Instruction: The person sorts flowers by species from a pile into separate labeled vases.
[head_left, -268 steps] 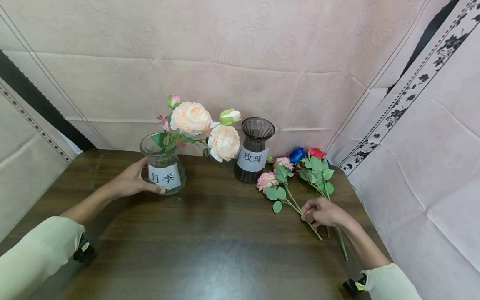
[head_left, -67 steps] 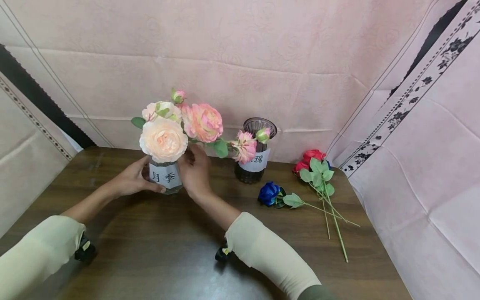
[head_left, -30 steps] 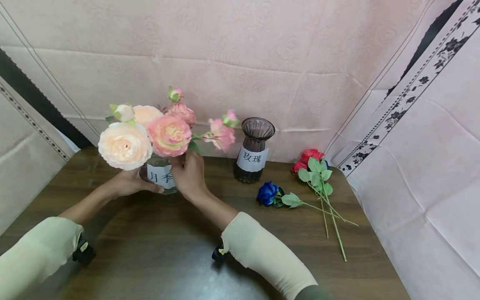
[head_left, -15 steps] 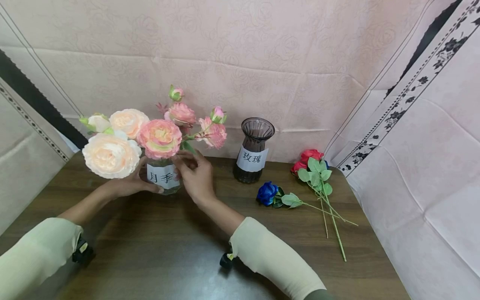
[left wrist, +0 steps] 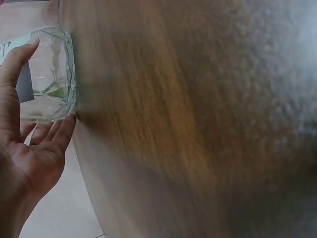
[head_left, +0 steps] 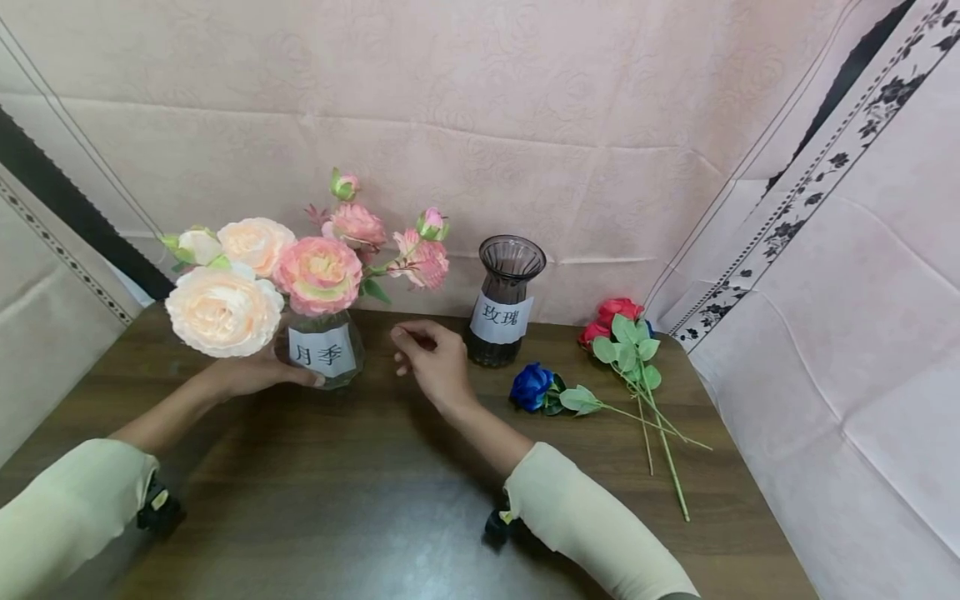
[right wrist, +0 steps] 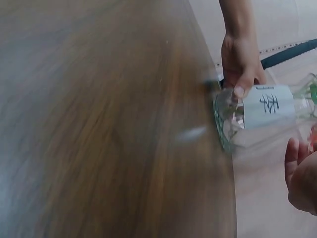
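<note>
My left hand [head_left: 251, 372] grips a clear glass vase [head_left: 322, 350] with a white label, standing on the table at left. Its thumb lies on the front, and fingers reach round behind, as the left wrist view shows of the glass [left wrist: 52, 69]. Large cream flowers [head_left: 225, 312] lean left out of the vase; pink flowers [head_left: 318, 275] rise in the middle and lean right. Just right of the vase, my right hand [head_left: 438, 362] hovers with loosely bent fingers and holds nothing. In the right wrist view, the right hand [right wrist: 304, 181] shows beside the vase.
A dark fluted vase [head_left: 502, 312] with a white label stands behind to the right. A blue rose [head_left: 532, 387] lies before it, its stem crossing those of red roses [head_left: 618, 317] near the table's right edge. Pale cloth [head_left: 480, 167] hangs behind the brown table [head_left: 360, 500].
The pink flowers went from the table into the clear vase, and the cream flowers swung left. My right hand has let go and drawn back rightward. The blue rose lies farther left than at first.
</note>
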Demonstrator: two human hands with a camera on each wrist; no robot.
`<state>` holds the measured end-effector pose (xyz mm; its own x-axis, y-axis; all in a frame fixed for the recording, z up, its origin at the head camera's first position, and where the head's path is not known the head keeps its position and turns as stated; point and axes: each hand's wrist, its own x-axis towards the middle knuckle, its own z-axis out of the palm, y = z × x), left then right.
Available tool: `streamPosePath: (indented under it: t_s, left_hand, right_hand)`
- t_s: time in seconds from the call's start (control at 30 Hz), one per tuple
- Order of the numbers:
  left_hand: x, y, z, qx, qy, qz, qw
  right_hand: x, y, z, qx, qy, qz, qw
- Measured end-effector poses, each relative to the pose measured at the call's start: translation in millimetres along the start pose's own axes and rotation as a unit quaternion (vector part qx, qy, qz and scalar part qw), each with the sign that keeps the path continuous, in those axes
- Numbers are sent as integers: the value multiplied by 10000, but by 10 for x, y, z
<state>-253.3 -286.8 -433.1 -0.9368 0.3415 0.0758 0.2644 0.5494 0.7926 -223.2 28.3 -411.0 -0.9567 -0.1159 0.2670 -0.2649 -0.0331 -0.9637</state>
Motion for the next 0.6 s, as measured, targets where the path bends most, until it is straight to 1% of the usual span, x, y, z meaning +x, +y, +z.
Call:
streamPosePath:
  t_s: [0.2,0.3,0.47,0.6]
  left_hand:
    - [-7,-9,-28,62,221,-52,9997]
    - [-13,-20,-53,29,247,-118,9996]
    - [-4,-54,-79,-61,129,-242,9996]
    - [10,-73,-100,140,57,-536,9984]
  right_hand:
    - [-29,8,-269,-376,30,148,9992]
    - [-59,-3,-417,-508,51,231,9984]
    - [-83,-62,-662,-558,136,399,9975]
    - [-65,-134,-890,-587,181,359,9975]
